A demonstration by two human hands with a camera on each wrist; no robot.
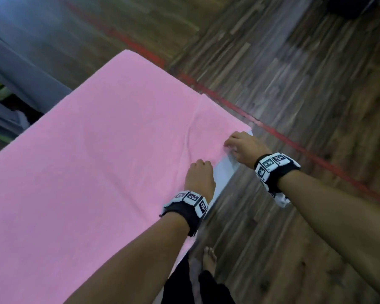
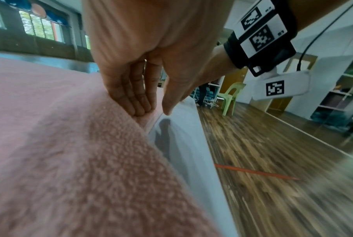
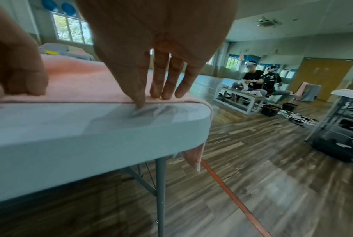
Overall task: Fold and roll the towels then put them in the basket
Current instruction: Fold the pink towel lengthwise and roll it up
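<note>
Under towel [image 1: 97, 150], table [image 1: 224, 172] mostly hidden.

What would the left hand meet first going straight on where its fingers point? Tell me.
The pink towel: the fingers of the left hand touch its near edge, angled down into it. Beyond lies only more towel spread over the table, as far as the head view shows.

Pink towel [image 1: 92, 150], white table [image 3: 90, 128], black-and-white patterned wristbands [image 1: 272, 164]
</note>
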